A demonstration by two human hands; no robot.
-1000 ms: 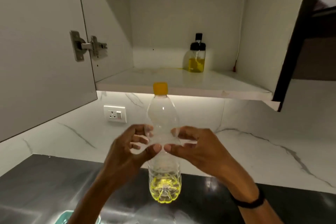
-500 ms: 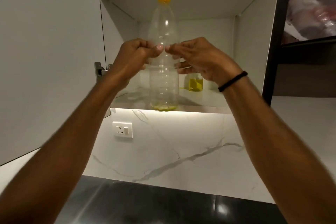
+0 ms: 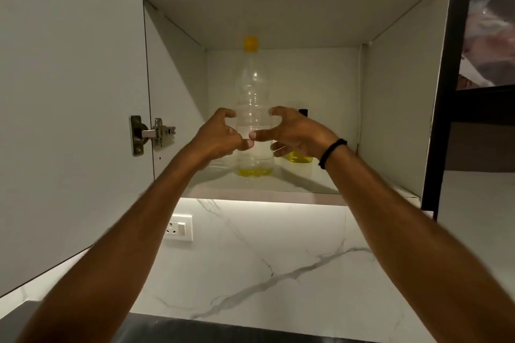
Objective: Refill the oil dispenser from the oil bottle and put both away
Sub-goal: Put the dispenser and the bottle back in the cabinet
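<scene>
Two hands are up in the cupboard, one on each side of the oil bottle (image 3: 253,108). It stands upright on the lower shelf (image 3: 278,193), long axis straight up and down, yellow cap (image 3: 250,44) on top pointing at the underside of the shelf above. It's clear plastic and nearly empty, just a thin puddle of yellow oil in the base.

Left hand (image 3: 220,136) and right hand (image 3: 295,132) are curled around the bottle's middle, thumbs meeting in front of it, fingers loosely bent. Can't really tell if they're actually squeezing it or just resting against the sides; the right hand's upper fingers look slightly off the plastic. Black band (image 3: 331,152) on the right wrist.

Setting is a white wall cupboard, door (image 3: 69,92) swung open on the left with a metal hinge (image 3: 152,132) showing. Below it there's a lit strip, then a white marble-look wall with grey veins and a white socket (image 3: 178,227). A dark counter edge peeks in at the bottom.

Oil dispenser (image 3: 296,157) sits on the same shelf just right of the bottle and further back, mostly hidden by the right hand; only its yellow oil and a bit of black top show. Something teal sits on the upper shelf, too cut off to identify.
</scene>
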